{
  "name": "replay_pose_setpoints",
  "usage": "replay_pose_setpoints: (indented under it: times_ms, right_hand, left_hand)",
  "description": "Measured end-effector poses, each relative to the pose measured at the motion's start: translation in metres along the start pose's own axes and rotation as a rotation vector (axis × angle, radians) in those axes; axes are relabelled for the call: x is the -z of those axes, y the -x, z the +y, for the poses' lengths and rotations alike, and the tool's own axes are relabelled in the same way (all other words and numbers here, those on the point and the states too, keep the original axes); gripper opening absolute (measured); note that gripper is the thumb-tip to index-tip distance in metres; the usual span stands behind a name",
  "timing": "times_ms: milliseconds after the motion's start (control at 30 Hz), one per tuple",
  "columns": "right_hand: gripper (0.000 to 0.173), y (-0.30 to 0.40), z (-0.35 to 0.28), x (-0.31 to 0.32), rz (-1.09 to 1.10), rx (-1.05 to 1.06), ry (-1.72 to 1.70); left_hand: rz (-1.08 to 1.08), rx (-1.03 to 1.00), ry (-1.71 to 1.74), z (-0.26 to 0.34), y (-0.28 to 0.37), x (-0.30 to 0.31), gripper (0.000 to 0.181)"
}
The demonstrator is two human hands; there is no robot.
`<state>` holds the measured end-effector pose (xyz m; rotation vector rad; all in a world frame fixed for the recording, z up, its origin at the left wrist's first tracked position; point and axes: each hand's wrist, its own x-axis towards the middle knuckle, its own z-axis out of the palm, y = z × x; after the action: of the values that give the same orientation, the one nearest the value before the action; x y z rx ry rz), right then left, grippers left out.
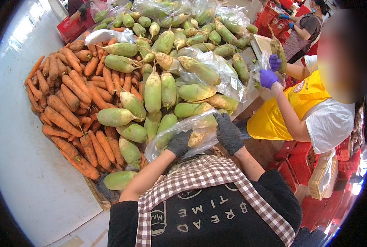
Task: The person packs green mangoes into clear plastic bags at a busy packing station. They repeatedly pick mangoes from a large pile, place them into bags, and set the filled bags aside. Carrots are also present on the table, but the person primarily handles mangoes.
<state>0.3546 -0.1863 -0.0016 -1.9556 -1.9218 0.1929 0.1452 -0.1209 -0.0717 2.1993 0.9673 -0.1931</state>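
My left hand [179,144], in a dark glove, is closed on the near side of a clear plastic bag [161,132]. At the bag's right end my right hand [229,133], gloved the same way, grips the film beside a green radish [205,123]. That radish shows through the plastic between both hands, its pale brownish end towards my left hand. My right fingertips are partly hidden behind the bag. Just beyond the bag lie loose green radishes [168,89], and a heap of carrots [75,92] spreads to the left.
More radishes and a plastic bag with a label [229,72] lie farther back. At the right a person in a yellow apron [272,117] holds a bagged radish [277,49] in purple gloves. Red crates [297,160] and a pale yellow crate [322,176] stand behind that person.
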Motion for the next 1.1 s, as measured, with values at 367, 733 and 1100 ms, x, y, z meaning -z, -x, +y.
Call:
replay_pose_setpoints:
  times_ms: [367, 733, 1100]
  right_hand:
    - [0.052, -0.012, -0.034, 0.093, -0.217, 0.043, -0.022]
    - [0.038, -0.06, -0.06, 0.153, -0.309, 0.081, -0.175]
    - [0.033, -0.191, -0.08, 0.155, -0.609, 0.326, -0.312]
  left_hand:
    - [-0.105, 0.013, -0.442, -0.026, 0.101, 0.056, 0.029]
    - [0.199, 0.014, -0.524, 0.032, 0.164, 0.155, 0.011]
    - [0.14, 0.07, -0.086, 0.007, 0.13, 0.226, 0.033]
